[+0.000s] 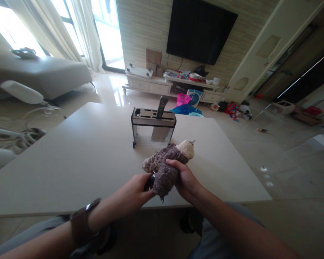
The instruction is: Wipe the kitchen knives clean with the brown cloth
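The right hand (185, 176) is closing around a fuzzy brown cloth (164, 165), bunching it so the fabric wraps a dark object underneath. The left hand (136, 190) is pinching that object's dark handle (149, 182), which is poking out at the cloth's near end, apparently steadying it while the cloth covers the rest. The bundle is being held just above the worktop (83, 158), on the near side of the knife block (153, 124), close to it but apart. One dark-handled knife (162, 107) is standing in the block.
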The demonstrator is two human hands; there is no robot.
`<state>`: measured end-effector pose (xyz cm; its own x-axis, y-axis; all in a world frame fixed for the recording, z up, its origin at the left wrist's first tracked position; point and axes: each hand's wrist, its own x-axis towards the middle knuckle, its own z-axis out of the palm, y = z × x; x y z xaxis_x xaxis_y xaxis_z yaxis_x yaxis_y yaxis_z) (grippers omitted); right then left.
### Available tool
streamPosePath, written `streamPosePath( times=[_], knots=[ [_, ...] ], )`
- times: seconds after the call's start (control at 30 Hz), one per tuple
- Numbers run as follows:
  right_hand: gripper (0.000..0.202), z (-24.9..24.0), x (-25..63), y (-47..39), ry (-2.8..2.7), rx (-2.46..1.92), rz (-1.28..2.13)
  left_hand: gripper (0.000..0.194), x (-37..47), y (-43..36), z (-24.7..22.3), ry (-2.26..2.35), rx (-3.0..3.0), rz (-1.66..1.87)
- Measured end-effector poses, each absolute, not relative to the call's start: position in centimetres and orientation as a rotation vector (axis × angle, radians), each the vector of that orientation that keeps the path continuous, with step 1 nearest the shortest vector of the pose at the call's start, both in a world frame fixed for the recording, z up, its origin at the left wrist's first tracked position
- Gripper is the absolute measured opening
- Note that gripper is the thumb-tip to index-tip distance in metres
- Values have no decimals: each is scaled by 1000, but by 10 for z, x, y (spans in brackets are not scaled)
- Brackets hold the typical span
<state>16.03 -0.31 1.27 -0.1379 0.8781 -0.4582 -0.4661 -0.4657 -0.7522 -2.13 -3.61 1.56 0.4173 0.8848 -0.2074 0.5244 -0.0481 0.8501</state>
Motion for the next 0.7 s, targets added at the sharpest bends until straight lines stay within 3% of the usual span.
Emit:
streamPosePath(
  times=[0.7],
  knots=[
    [38, 13, 160, -3, -538, -1139, 1770, 27, -19, -36, 20, 1236, 1697, 471]
  ],
)
